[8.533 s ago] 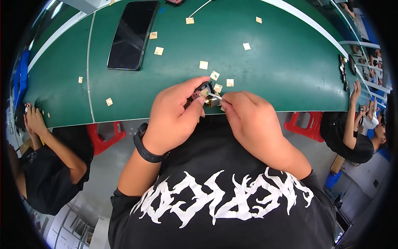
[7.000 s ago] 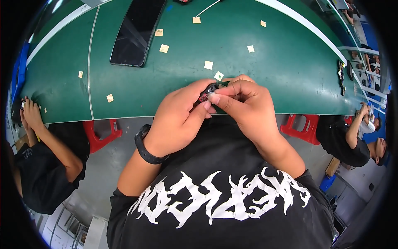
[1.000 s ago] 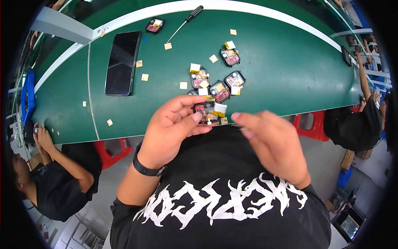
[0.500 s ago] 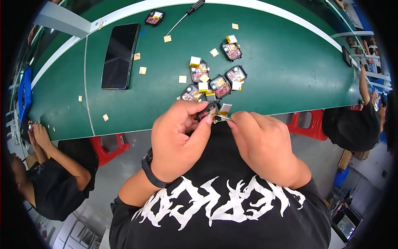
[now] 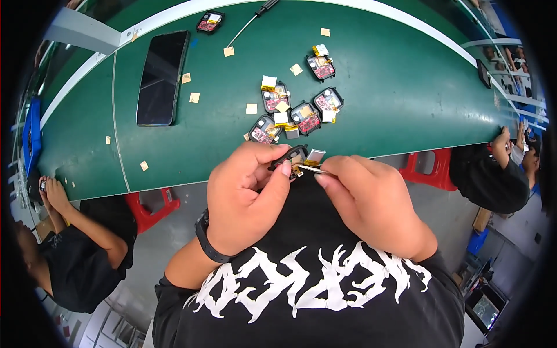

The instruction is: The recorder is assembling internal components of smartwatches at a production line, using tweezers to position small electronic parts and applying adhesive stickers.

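Observation:
My left hand (image 5: 243, 191) pinches an opened black smartwatch case (image 5: 298, 155) between thumb and fingers, just past the table's near edge. A silver battery (image 5: 315, 156) with yellow tape sticks out on the case's right side. In my right hand (image 5: 377, 203) is a pair of thin metal tweezers (image 5: 312, 169), its tip at the inside of the case near my left thumb. My fingers partly cover the case, so the exact part the tip touches cannot be made out. Farther on, several similar opened cases (image 5: 306, 118) with batteries lie grouped on the green table (image 5: 400, 98).
A black phone (image 5: 163, 78) lies at left. Beyond it are a screwdriver (image 5: 243, 30) and another opened case (image 5: 209, 22). Small beige squares (image 5: 251, 108) are scattered about. People in black sit at left (image 5: 87, 255) and right (image 5: 487, 174), near red stools (image 5: 429, 168).
The view has shifted slightly. My left hand tilts the case a little differently, and the tweezers' tip has moved slightly within it. Both hands keep their hold.

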`<control>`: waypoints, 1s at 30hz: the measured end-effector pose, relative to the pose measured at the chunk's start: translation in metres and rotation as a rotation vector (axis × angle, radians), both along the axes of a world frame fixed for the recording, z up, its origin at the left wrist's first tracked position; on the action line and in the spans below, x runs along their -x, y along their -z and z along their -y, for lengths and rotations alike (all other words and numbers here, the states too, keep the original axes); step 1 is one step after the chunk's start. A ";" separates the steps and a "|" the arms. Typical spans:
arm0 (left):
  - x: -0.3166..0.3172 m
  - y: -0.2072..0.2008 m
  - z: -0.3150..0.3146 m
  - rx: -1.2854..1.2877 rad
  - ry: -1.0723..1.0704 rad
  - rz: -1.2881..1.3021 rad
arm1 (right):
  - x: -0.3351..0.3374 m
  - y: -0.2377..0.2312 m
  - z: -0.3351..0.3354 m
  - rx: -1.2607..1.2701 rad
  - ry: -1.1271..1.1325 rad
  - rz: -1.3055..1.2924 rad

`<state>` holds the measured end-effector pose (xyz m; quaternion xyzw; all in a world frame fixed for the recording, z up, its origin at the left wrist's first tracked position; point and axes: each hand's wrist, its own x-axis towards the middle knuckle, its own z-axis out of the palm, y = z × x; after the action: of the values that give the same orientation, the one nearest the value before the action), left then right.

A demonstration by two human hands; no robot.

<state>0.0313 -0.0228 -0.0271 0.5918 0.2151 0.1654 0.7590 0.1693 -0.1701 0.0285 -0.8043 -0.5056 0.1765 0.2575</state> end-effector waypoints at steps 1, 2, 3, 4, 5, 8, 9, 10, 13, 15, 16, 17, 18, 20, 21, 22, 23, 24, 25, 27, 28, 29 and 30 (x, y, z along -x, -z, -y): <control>0.000 -0.001 0.000 0.054 -0.024 0.005 | -0.001 -0.002 0.000 0.000 -0.002 0.001; 0.000 -0.001 -0.001 0.108 -0.051 0.010 | -0.003 -0.005 0.002 -0.023 0.007 -0.047; -0.001 -0.003 -0.001 0.108 -0.056 0.010 | -0.005 -0.006 0.003 -0.046 0.017 -0.096; -0.003 -0.004 -0.001 0.156 -0.079 -0.004 | -0.006 -0.004 0.006 -0.060 0.028 -0.109; -0.005 -0.005 -0.001 0.205 -0.093 -0.017 | -0.005 -0.002 0.007 -0.059 0.030 -0.109; -0.005 -0.005 -0.001 0.242 -0.095 -0.018 | -0.003 0.005 0.007 -0.114 0.075 -0.017; -0.005 -0.005 0.000 0.243 -0.093 -0.019 | -0.002 0.006 0.005 -0.142 0.082 0.034; -0.004 -0.005 0.000 0.249 -0.085 -0.022 | -0.002 0.007 0.005 -0.170 0.090 0.085; -0.002 -0.005 0.002 0.237 -0.077 -0.006 | -0.005 0.008 0.004 -0.178 0.004 0.267; -0.001 -0.005 0.002 0.218 -0.073 0.012 | -0.002 0.008 0.003 -0.159 0.001 0.289; 0.000 -0.005 0.001 0.136 -0.036 0.022 | 0.000 0.007 0.002 -0.141 -0.004 0.310; 0.001 -0.005 0.001 0.055 0.000 0.032 | 0.001 0.007 0.002 -0.140 -0.005 0.311; 0.003 -0.003 0.001 -0.024 0.001 0.038 | 0.001 0.006 0.001 -0.135 -0.005 0.319; 0.003 -0.003 0.003 -0.059 -0.020 0.055 | 0.003 0.005 0.000 -0.129 -0.005 0.327; 0.002 -0.003 0.004 -0.096 -0.039 0.072 | 0.004 0.004 0.000 -0.126 0.000 0.314; 0.003 -0.005 0.003 -0.095 -0.040 0.072 | 0.004 0.003 -0.001 -0.123 0.006 0.301; 0.004 -0.008 0.002 -0.078 -0.023 0.060 | 0.005 0.004 0.000 -0.122 0.006 0.300; 0.005 -0.011 0.000 -0.062 -0.005 0.047 | 0.005 0.004 0.000 -0.133 -0.001 0.293; 0.007 -0.011 -0.002 -0.060 -0.005 0.046 | 0.005 0.005 0.000 -0.144 -0.007 0.286; 0.010 -0.010 -0.007 0.003 0.053 0.034 | 0.005 0.004 0.000 -0.149 -0.017 0.269; 0.011 -0.010 -0.007 0.004 0.053 0.033 | 0.005 0.004 0.000 -0.156 -0.026 0.254; 0.011 -0.009 -0.007 0.081 0.049 0.048 | 0.005 0.004 0.000 -0.156 -0.027 0.254; 0.011 -0.008 -0.007 0.158 0.044 0.064 | 0.006 0.005 0.000 -0.168 -0.021 0.227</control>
<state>0.0200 -0.0153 -0.0190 0.5291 0.1902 0.1500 0.8132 0.1635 -0.1703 0.0231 -0.7892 -0.5531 0.0440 0.2633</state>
